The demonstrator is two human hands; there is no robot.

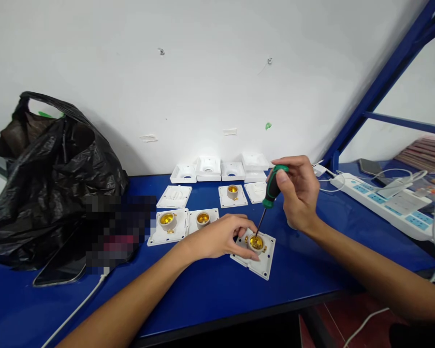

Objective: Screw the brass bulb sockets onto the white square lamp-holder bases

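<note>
My right hand (300,191) is closed around the green and black handle of a screwdriver (272,187). Its shaft slants down to the left, and the tip is inside the gold-lined cup of a lamp socket (255,243). That socket sits on a square white base plate (263,266) on the blue table. With thumb and fingers, my left hand (232,237) grips around the socket from the left. Behind, more plates with sockets lie on the table: one lamp socket (167,221) at left, another (203,220) partly behind my left hand, a third (232,191) farther back.
White square covers (208,165) are lined up along the wall, some stacked. Flat plates without sockets (174,196) lie before them. A black plastic bag (58,169) and a phone (60,261) occupy the left. At right are a power strip (387,203), cables and a blue frame (380,82).
</note>
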